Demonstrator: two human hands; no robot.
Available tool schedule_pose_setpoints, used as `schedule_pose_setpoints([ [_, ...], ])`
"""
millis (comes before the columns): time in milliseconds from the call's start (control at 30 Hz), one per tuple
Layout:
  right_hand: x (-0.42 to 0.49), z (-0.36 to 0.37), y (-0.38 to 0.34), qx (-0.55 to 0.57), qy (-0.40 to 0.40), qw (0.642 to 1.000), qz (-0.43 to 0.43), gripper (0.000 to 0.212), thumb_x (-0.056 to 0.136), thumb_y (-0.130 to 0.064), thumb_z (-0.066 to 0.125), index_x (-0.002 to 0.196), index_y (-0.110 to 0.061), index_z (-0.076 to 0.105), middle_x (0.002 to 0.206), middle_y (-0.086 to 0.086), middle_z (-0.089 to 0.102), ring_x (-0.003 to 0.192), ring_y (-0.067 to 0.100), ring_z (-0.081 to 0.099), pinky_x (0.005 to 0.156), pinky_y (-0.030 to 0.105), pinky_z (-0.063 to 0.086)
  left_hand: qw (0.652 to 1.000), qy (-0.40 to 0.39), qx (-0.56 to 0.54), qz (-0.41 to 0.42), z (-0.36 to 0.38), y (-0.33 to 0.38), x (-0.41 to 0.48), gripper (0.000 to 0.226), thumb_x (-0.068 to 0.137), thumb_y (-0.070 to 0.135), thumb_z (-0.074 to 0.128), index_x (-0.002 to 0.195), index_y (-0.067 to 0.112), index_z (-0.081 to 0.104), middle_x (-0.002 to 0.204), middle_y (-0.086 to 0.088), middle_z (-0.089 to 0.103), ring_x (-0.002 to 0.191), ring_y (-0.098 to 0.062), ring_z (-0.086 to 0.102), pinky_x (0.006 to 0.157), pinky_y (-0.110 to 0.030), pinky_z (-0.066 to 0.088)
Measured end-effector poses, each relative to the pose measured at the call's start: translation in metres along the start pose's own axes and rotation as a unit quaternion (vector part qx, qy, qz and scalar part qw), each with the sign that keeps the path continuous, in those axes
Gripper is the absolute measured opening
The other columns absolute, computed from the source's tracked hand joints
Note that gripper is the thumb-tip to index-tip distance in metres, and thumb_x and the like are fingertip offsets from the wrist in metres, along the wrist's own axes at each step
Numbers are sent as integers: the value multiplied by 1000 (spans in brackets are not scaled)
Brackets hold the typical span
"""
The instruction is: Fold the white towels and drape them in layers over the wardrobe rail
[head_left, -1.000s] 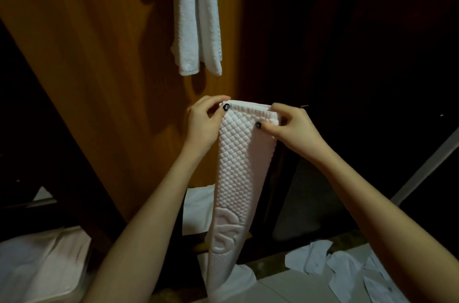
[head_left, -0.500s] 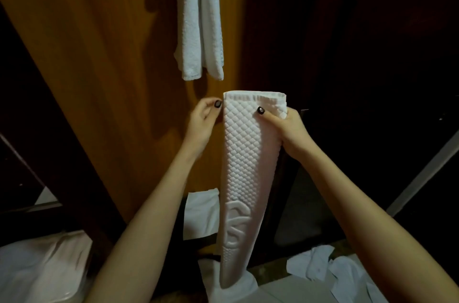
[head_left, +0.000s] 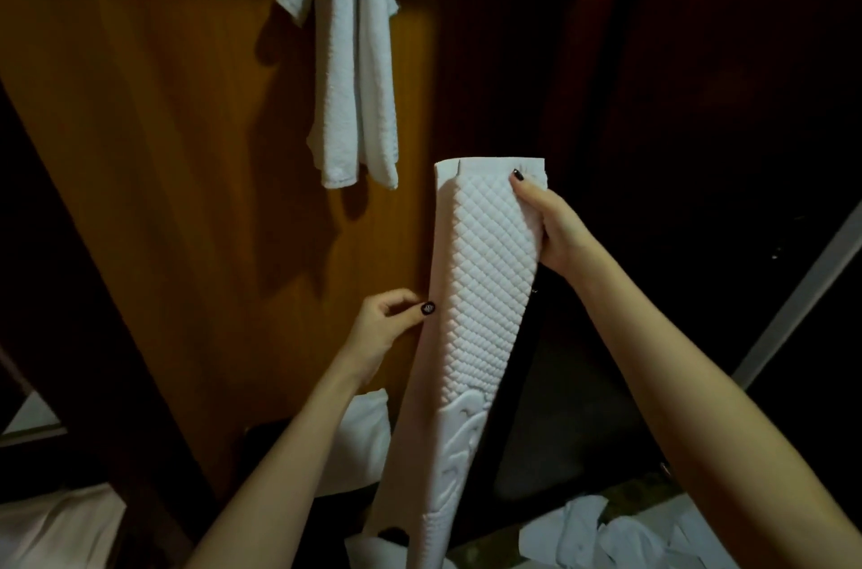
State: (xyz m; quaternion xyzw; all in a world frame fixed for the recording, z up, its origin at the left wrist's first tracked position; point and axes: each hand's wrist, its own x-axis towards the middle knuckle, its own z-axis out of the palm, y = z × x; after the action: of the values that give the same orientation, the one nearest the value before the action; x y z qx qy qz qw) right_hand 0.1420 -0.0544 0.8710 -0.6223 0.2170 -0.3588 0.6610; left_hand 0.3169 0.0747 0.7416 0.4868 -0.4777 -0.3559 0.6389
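Right hand [head_left: 557,228] clamps the top right edge of the quilted towel [head_left: 480,288], which is folded narrow and hangs long. Left hand [head_left: 385,328], fingers curled, thumb at the towel's left edge; can't tell if it is gripping. A second white towel [head_left: 352,69] is draped up top against the wooden panel [head_left: 186,148].

Floor, lower right, dimly lit.
Crumpled white towels [head_left: 620,538] are seen strewn over the mottled floor [head_left: 627,491]; a small towel [head_left: 354,69] is hung above, against a wooden panel [head_left: 186,148].
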Motion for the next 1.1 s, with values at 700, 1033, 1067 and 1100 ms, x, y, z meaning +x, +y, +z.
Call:
schedule_pose_setpoints([
  [700,10,-28,-10,46,13,999,-7,97,49,-67,84,123,-9,61,117,10,67,108,24,65,87,39,57,887,44,357,289,13,18,4,25,88,7,62,106,22,51,90,3,58,75,-11,54,66,-21,45],
  [1033,13,-2,1,6,45,999,-20,36,98,-42,48,106,-11,65,96,2,72,90,18,69,84,34,56,929,54,324,171,5,-7,-4,50,85,46,50,89,0,69,81,2,45,70,-5,44,63,-10,35],
  [1067,15,-1,3,6,51,999,-17,37,98,-41,49,108,-10,65,99,4,72,93,20,69,85,35,57,932,48,328,146,10,-9,-7,54,82,51,53,86,-1,66,82,-1,43,71,-7,42,64,-11,36],
  [1100,17,1,5,6,56,998,-14,38,97,-41,51,110,-8,64,102,6,72,95,22,69,85,35,57,934,38,337,112,17,-11,-8,55,80,54,58,83,-1,61,84,-3,42,73,-9,42,65,-14,36],
])
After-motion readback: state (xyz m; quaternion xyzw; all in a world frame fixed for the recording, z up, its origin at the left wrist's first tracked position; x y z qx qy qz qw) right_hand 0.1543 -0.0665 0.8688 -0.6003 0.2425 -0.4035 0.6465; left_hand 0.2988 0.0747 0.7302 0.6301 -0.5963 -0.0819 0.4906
